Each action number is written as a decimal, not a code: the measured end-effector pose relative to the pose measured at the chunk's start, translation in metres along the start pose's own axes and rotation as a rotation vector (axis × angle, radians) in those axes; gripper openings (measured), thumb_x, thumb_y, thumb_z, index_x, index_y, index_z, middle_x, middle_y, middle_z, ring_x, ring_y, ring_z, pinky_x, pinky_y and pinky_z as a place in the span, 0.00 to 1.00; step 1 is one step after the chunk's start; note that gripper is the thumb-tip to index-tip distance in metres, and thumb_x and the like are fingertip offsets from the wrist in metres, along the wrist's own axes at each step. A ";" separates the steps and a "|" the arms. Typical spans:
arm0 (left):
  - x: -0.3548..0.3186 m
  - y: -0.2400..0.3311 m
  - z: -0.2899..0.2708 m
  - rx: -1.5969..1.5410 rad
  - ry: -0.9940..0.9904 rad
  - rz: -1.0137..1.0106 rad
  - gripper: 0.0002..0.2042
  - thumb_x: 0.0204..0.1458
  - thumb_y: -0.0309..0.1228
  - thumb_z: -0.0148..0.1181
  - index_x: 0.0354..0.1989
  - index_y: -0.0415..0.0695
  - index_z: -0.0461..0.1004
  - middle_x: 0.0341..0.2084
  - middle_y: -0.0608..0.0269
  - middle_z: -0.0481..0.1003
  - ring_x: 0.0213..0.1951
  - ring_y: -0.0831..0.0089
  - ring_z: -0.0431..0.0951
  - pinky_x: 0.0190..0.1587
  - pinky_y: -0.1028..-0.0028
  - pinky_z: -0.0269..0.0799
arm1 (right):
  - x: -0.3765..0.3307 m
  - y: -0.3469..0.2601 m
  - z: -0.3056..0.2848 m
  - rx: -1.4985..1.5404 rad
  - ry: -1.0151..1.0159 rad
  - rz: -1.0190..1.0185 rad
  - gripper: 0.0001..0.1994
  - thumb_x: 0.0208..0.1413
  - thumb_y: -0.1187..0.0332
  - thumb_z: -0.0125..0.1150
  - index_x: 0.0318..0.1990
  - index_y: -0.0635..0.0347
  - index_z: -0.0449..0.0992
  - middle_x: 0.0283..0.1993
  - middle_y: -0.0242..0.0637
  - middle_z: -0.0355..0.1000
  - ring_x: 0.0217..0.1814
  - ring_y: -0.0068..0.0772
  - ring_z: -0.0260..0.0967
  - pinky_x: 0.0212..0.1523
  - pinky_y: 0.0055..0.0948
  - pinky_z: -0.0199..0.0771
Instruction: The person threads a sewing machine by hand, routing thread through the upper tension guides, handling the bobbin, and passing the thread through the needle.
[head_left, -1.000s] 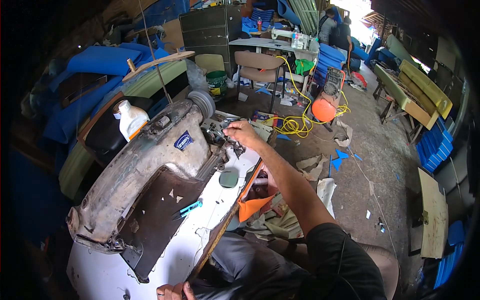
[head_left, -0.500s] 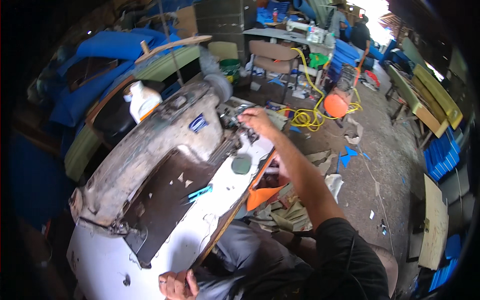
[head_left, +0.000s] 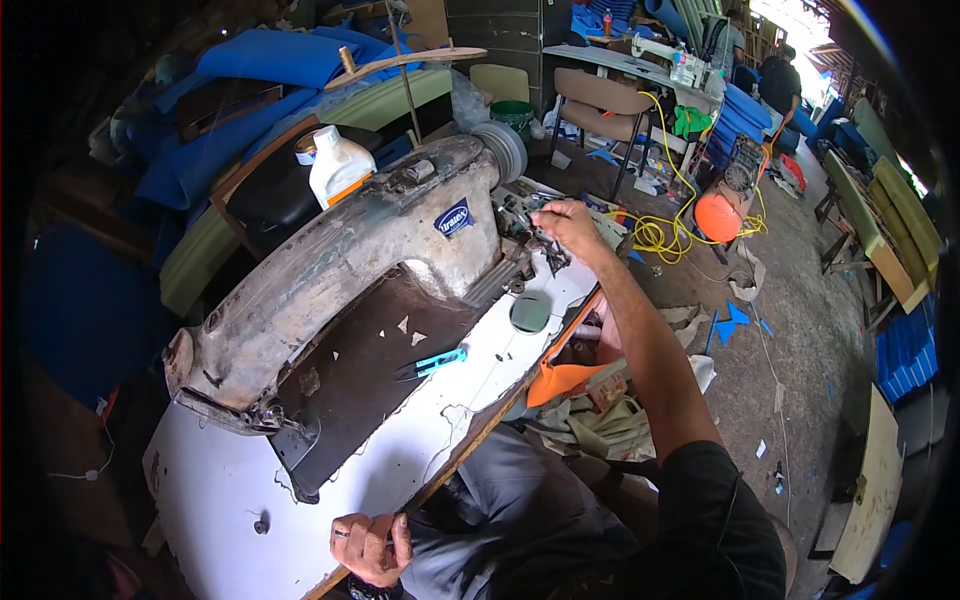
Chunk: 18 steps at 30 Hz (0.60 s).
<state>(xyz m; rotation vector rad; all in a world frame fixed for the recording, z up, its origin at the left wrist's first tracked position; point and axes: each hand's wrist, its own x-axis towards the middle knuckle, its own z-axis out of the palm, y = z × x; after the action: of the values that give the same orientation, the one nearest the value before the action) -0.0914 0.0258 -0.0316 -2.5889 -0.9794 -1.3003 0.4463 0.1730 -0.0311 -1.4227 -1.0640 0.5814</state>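
Observation:
An old, worn sewing machine [head_left: 345, 275] stretches across the white worktable [head_left: 215, 480]. At the handwheel [head_left: 500, 150] end, my right hand [head_left: 568, 222] reaches in with thumb and fingers pinched together over a cluster of small metal parts [head_left: 515, 215]. What the pinch holds, if anything, is too small to make out. Down at the table's near edge rests my left hand [head_left: 372, 548], fingers curled in and nothing visible in them. Between the hands lie turquoise thread snips [head_left: 436, 362] and a round green disc [head_left: 529, 313]. A small dark bobbin-like piece [head_left: 261, 525] sits left of my left hand.
A white bottle [head_left: 340, 168] stands behind the machine. Orange cloth [head_left: 560, 382] hangs below the table's right edge. Beyond are a brown chair [head_left: 598, 105], a yellow hose [head_left: 657, 235], an orange-ended tank [head_left: 718, 217], blue foam sheets [head_left: 270, 55] and two people far off.
The view has swung, so the whole scene sits farther right. My right hand stays at the metal parts with its fingers pinched; my left hand remains curled at the table edge.

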 end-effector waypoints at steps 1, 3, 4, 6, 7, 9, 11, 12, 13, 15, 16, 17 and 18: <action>0.000 0.000 0.000 -0.002 -0.003 -0.007 0.04 0.45 0.29 0.66 0.25 0.47 0.77 0.19 0.65 0.70 0.23 0.65 0.67 0.26 0.67 0.60 | 0.000 -0.001 0.000 -0.005 -0.002 0.009 0.08 0.56 0.68 0.67 0.31 0.64 0.81 0.23 0.23 0.70 0.24 0.14 0.61 0.26 0.21 0.61; 0.001 0.001 0.001 -0.001 0.002 -0.009 0.04 0.45 0.29 0.66 0.25 0.47 0.77 0.19 0.65 0.70 0.23 0.65 0.67 0.26 0.67 0.60 | -0.003 -0.004 0.001 0.004 0.008 0.012 0.08 0.56 0.68 0.66 0.31 0.64 0.81 0.23 0.23 0.70 0.25 0.15 0.61 0.26 0.21 0.62; 0.001 0.001 0.001 0.000 0.007 -0.011 0.03 0.45 0.29 0.66 0.25 0.47 0.77 0.19 0.65 0.70 0.23 0.65 0.67 0.26 0.67 0.61 | -0.003 -0.005 0.001 0.012 0.018 0.015 0.08 0.56 0.68 0.66 0.32 0.64 0.81 0.23 0.24 0.70 0.25 0.15 0.61 0.27 0.21 0.62; 0.000 0.001 0.001 0.000 0.000 -0.018 0.03 0.45 0.28 0.66 0.25 0.47 0.77 0.19 0.65 0.70 0.24 0.65 0.68 0.27 0.67 0.61 | -0.003 -0.005 -0.001 0.007 0.012 0.016 0.08 0.56 0.68 0.66 0.32 0.64 0.81 0.24 0.24 0.70 0.25 0.15 0.62 0.27 0.22 0.63; -0.001 0.001 0.000 0.001 -0.007 -0.027 0.03 0.44 0.28 0.66 0.25 0.47 0.77 0.19 0.65 0.70 0.24 0.65 0.68 0.27 0.67 0.61 | -0.003 -0.006 -0.002 0.001 0.006 0.018 0.08 0.56 0.68 0.66 0.32 0.64 0.81 0.24 0.24 0.71 0.25 0.15 0.62 0.27 0.22 0.63; 0.006 0.008 0.001 0.001 0.009 -0.012 0.03 0.44 0.28 0.66 0.25 0.46 0.77 0.20 0.65 0.70 0.25 0.65 0.68 0.28 0.66 0.62 | -0.004 -0.008 -0.002 -0.015 0.016 0.024 0.08 0.56 0.68 0.66 0.32 0.64 0.81 0.24 0.24 0.70 0.25 0.15 0.62 0.27 0.22 0.64; 0.010 0.012 -0.002 -0.001 0.026 0.004 0.03 0.43 0.28 0.66 0.25 0.46 0.77 0.20 0.64 0.70 0.25 0.64 0.68 0.28 0.66 0.62 | -0.001 -0.001 -0.002 -0.004 -0.004 0.018 0.08 0.56 0.67 0.67 0.31 0.64 0.81 0.23 0.23 0.70 0.25 0.15 0.62 0.27 0.22 0.63; 0.010 0.013 -0.004 0.008 0.017 -0.001 0.03 0.43 0.29 0.66 0.24 0.46 0.77 0.20 0.63 0.70 0.26 0.64 0.68 0.29 0.65 0.62 | -0.002 0.000 -0.001 0.020 -0.012 0.012 0.08 0.56 0.68 0.67 0.31 0.64 0.80 0.23 0.23 0.69 0.25 0.15 0.61 0.26 0.22 0.63; 0.009 0.013 -0.004 0.017 0.007 -0.005 0.03 0.43 0.29 0.66 0.24 0.46 0.77 0.21 0.63 0.70 0.26 0.63 0.68 0.29 0.65 0.62 | -0.001 0.000 0.000 0.012 -0.010 0.007 0.08 0.56 0.68 0.67 0.31 0.64 0.80 0.23 0.23 0.69 0.24 0.15 0.61 0.26 0.22 0.63; 0.007 0.012 -0.004 0.012 0.010 -0.010 0.03 0.43 0.29 0.66 0.24 0.46 0.77 0.21 0.62 0.69 0.26 0.62 0.67 0.29 0.64 0.62 | -0.002 -0.002 0.004 0.003 -0.004 0.001 0.08 0.56 0.68 0.67 0.31 0.64 0.80 0.22 0.24 0.69 0.24 0.15 0.61 0.26 0.22 0.62; 0.007 0.011 -0.004 0.013 0.010 -0.018 0.03 0.43 0.29 0.65 0.24 0.46 0.77 0.21 0.62 0.69 0.26 0.62 0.67 0.29 0.64 0.62 | -0.002 -0.002 0.005 -0.012 0.003 0.008 0.07 0.56 0.68 0.67 0.31 0.63 0.80 0.21 0.23 0.68 0.23 0.14 0.59 0.24 0.20 0.58; 0.009 0.013 -0.004 0.012 0.015 -0.014 0.03 0.44 0.28 0.65 0.24 0.46 0.77 0.21 0.62 0.69 0.26 0.62 0.67 0.29 0.64 0.61 | -0.003 -0.004 0.005 -0.027 0.010 0.015 0.06 0.56 0.68 0.67 0.32 0.62 0.81 0.21 0.22 0.67 0.21 0.12 0.57 0.22 0.18 0.55; 0.010 0.013 -0.003 0.008 0.016 -0.011 0.03 0.44 0.28 0.65 0.24 0.46 0.77 0.21 0.62 0.69 0.26 0.62 0.67 0.29 0.64 0.61 | -0.002 -0.004 0.003 -0.029 0.014 0.014 0.06 0.56 0.68 0.67 0.32 0.62 0.81 0.21 0.22 0.67 0.21 0.12 0.57 0.22 0.18 0.55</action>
<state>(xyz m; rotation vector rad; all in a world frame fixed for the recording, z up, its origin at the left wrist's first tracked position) -0.0820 0.0194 -0.0199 -2.5670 -0.9953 -1.3149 0.4414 0.1721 -0.0288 -1.4583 -1.0556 0.5669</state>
